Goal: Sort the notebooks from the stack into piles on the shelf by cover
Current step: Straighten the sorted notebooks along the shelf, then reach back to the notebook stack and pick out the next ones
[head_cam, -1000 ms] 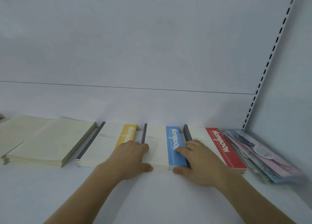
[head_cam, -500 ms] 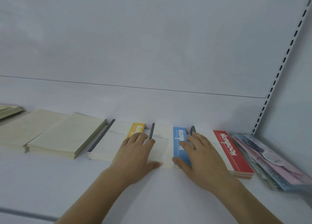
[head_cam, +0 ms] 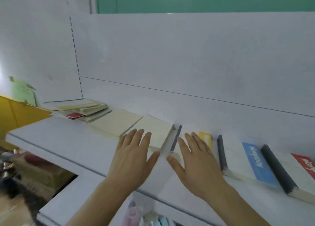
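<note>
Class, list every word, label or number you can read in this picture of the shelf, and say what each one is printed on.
"Notebook": white letters along the blue strip of the blue-banded notebook, blurred but just readable.
Red-banded notebook: white lettering cut off by the picture's edge, not readable.
Yellow-banded notebook: a pale blurred mark only, not readable.
Cream piles and the mixed stack at the far left: no text can be made out.

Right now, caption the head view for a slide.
Both hands, left hand and right hand, open over cream pile and yellow-striped pile on the shelf.
</note>
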